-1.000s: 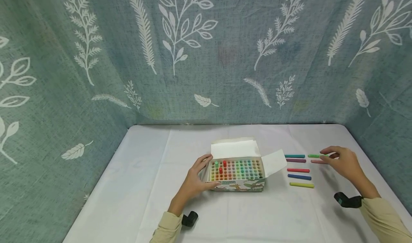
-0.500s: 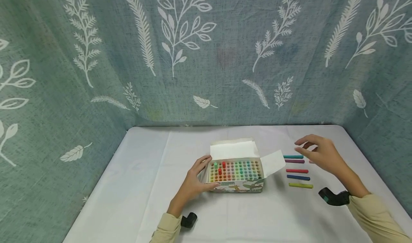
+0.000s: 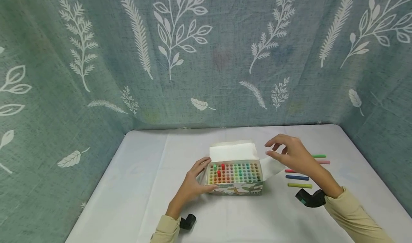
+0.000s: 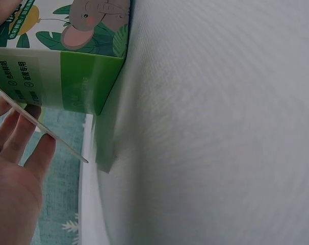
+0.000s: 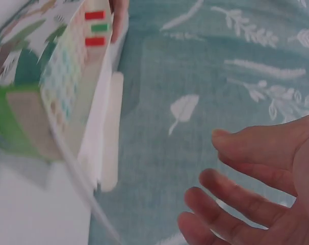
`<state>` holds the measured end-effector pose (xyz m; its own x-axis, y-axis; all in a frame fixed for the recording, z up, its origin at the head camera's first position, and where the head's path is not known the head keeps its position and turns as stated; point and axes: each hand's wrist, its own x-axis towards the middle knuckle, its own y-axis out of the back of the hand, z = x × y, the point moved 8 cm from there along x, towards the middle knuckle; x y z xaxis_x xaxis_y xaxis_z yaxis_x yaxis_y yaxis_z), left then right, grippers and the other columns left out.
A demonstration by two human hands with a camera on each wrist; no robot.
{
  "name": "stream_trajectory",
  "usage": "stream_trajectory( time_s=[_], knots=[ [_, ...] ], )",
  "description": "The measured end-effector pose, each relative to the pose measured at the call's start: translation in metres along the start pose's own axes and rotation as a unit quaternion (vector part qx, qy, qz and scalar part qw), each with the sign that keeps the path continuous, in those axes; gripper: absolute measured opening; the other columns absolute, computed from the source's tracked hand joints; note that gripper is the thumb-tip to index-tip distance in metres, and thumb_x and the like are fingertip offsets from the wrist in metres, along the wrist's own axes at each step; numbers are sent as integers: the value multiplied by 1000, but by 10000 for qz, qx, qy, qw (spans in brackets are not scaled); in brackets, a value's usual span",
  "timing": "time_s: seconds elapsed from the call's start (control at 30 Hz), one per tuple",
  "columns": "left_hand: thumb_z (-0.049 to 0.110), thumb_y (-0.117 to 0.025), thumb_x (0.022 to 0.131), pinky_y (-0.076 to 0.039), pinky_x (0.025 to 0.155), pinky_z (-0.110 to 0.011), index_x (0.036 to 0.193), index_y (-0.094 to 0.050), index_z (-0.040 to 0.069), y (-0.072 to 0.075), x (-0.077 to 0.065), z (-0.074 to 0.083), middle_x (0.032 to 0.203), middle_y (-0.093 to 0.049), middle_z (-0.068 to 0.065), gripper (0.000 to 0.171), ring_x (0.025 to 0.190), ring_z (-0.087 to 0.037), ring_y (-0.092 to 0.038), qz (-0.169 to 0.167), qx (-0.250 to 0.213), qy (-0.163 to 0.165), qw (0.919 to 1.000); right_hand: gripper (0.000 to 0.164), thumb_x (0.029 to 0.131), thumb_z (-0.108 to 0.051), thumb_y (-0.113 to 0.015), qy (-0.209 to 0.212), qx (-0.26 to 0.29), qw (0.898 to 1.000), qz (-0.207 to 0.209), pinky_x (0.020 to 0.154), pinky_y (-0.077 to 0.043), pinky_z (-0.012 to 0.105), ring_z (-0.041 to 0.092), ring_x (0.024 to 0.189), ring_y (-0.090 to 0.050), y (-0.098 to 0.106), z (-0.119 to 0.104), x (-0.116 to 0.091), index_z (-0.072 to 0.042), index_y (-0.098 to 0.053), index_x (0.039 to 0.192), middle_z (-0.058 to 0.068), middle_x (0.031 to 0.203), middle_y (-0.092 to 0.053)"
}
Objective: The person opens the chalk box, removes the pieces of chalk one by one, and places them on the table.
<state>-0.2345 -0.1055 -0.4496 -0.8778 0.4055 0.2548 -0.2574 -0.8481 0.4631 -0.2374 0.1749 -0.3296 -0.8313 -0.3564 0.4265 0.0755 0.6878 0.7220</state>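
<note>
Right hand (image 3: 291, 154) now over box flap (image 3: 273, 164)

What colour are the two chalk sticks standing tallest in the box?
Red chalk sticks, clearest in the head view.

Empty right hand (image 5: 266, 189) beside chalk box (image 5: 52, 97)

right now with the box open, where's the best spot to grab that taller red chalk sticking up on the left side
Pinch the red chalk by its raised top end, coming straight down from above with two fingers. It stands upright and pokes above its neighbours in the chalk box, so only that tip is free. The left hand steadies the box's left end; the right hand hovers near its right flap.
</note>
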Motion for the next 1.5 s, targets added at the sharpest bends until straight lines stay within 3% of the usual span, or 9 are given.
stream_trajectory(
  time_s=[0.17,0.23,0.53,0.7,0.93,1.13,1.5],
  knots=[
    [24,-86,70,-32,108,-46,145,-40,14,-4,1,-22,149,-32,-4,89,138,-23,-27,61,89,3,9999,18,81,-6,-74,308,250,9990,-211,57,-50,25,18,80,-59,-17,-16,5,-10,-70,98,-2,94,-65],
    [28,-85,70,-32,108,-44,145,-40,15,-4,1,-23,149,-33,-2,89,138,-22,-27,57,101,-12,9999,18,81,-6,-74,387,327,9982,-310,57,-50,24,19,80,-59,-24,-22,7,-10,-69,98,-2,94,-65],
    [32,-85,69,-33,107,-43,145,-40,12,-4,0,-22,149,-33,-4,90,137,-24,-29,85,156,-111,9998,19,83,-7,-73,402,396,9936,-981,61,-50,25,22,85,-58,-60,-39,19,-10,-68,101,-1,98,-63],
    [32,-86,69,-33,107,-42,144,-41,13,-2,1,-23,148,-34,-3,90,137,-22,-29,110,160,-98,9998,20,82,-8,-73,553,317,9915,-1136,66,-51,28,21,86,-58,-75,-49,25,-10,-68,102,0,99,-62],
    [33,-85,69,-34,107,-43,144,-41,11,-2,1,-24,148,-34,-4,90,137,-23,-30,120,169,-134,9997,22,82,-3,-72,570,526,9868,-1420,63,-51,26,25,85,-60,-100,-54,32,-5,-67,103,7,101,-64],
    [33,-86,68,-34,107,-41,144,-42,12,-1,-1,-26,148,-35,-1,90,136,-20,-31,152,178,-32,9997,20,82,-3,-72,697,456,9834,-1613,70,-53,37,24,83,-60,-122,-56,36,-2,-67,101,11,100,-64],
    [36,-86,68,-35,107,-40,144,-42,14,-1,-2,-23,147,-36,0,90,136,-17,-31,195,206,-1,9996,17,82,5,-68,609,245,9818,-1784,64,-52,26,23,80,-62,-153,-53,40,-2,-69,97,11,95,-62]
  ],
)
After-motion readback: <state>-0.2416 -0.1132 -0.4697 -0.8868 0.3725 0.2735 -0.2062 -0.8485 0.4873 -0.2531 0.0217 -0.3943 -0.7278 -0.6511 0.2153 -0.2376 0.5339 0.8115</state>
